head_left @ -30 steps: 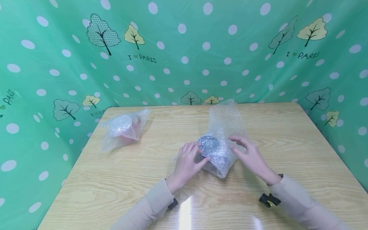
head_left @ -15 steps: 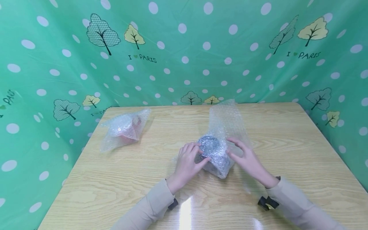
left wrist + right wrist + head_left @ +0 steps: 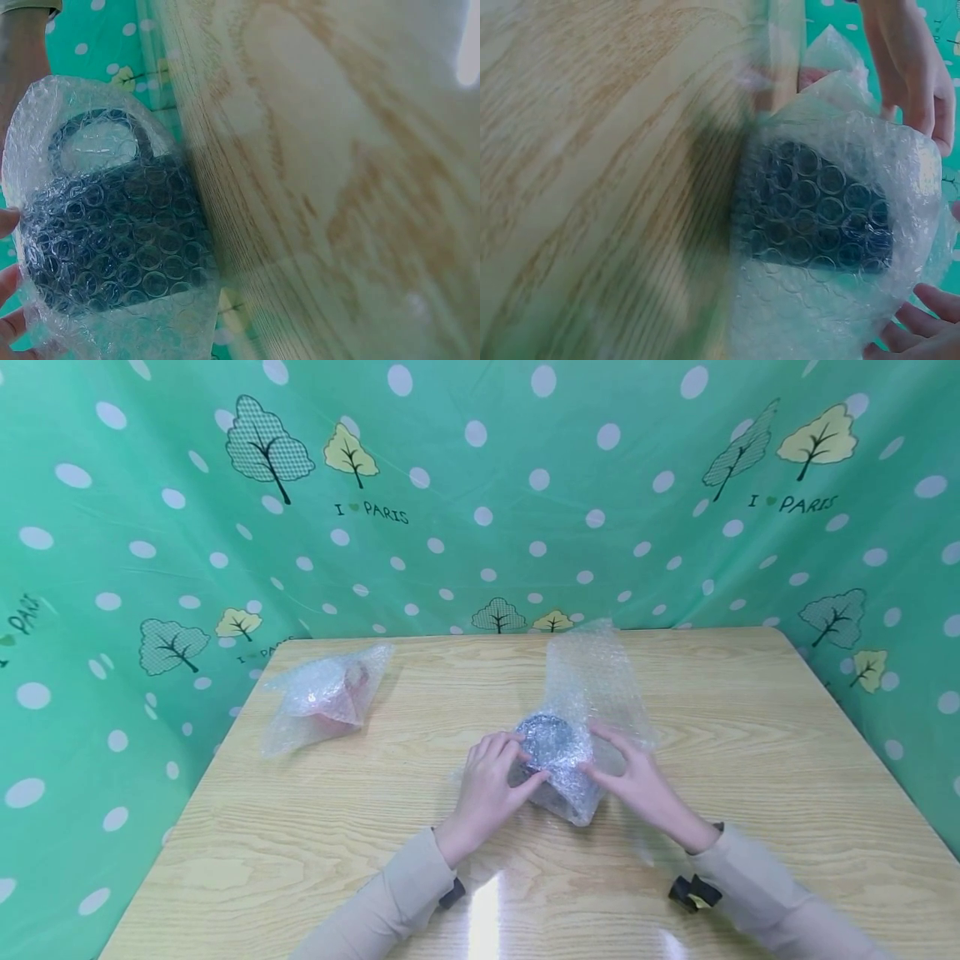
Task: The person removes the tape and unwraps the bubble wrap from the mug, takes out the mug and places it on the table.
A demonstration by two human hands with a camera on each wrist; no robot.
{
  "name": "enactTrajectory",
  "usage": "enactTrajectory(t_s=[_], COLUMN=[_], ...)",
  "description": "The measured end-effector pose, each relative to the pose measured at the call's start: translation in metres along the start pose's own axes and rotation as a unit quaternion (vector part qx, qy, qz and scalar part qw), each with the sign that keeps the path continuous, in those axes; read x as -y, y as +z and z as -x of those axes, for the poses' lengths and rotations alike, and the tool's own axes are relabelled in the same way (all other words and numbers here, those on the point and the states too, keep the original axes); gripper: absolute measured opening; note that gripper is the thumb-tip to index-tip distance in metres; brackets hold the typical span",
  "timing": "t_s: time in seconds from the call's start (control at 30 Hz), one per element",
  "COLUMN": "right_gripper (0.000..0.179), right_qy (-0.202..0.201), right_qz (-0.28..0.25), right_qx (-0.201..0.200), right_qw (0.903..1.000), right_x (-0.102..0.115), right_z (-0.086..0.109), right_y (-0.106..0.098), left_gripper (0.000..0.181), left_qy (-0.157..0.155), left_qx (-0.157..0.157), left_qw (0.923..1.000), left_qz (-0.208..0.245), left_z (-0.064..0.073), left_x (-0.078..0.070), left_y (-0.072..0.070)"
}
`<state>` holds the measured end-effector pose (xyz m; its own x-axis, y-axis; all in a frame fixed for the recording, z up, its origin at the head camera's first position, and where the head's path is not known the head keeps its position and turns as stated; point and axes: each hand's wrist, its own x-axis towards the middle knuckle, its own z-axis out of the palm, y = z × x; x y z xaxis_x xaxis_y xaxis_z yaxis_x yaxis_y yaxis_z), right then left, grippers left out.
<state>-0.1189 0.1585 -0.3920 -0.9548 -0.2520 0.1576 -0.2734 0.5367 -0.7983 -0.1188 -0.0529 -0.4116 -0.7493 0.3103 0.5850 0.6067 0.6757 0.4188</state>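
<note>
A dark mug (image 3: 546, 739) wrapped in bubble wrap (image 3: 592, 672) sits on the table, right of the middle. Through the plastic, the left wrist view shows the mug's handle (image 3: 101, 135) and its dark side. My left hand (image 3: 487, 789) holds the wrapped mug from the left, fingers bent at its far side and thumb at the near side. On the other side is my right hand (image 3: 637, 777), thumb and forefinger spread, tips right at the wrap. Its fingers (image 3: 915, 322) reach the plastic at the lower right of the right wrist view.
A second bubble-wrapped bundle (image 3: 322, 697) with something reddish inside lies at the table's back left. The wooden table (image 3: 300, 843) ends at a green dotted curtain (image 3: 450, 485). A loose length of wrap stretches from the mug toward the back edge.
My right hand has moved left and closed in on the wrapped mug, its thumb and forefinger now at the plastic. The left hand and the mug have stayed in place.
</note>
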Motion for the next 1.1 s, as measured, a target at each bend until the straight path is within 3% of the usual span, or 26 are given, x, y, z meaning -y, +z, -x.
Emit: enactTrajectory(t_s=[0.43,1.1], right_gripper=[0.065,0.068], right_qy=[0.016,0.044], right_qz=[0.011,-0.021], right_qx=[-0.002,0.013], right_qw=[0.9998,0.9987], right_x=[-0.001,-0.004], right_z=[-0.001,-0.004], right_y=[0.007,0.012], left_gripper=[0.03,0.03], left_qy=[0.003,0.008], left_qx=[0.0,-0.002], left_qw=[1.0,1.0], left_qz=[0.0,-0.001], left_z=[0.0,-0.001], left_x=[0.0,0.002], left_y=[0.0,-0.001])
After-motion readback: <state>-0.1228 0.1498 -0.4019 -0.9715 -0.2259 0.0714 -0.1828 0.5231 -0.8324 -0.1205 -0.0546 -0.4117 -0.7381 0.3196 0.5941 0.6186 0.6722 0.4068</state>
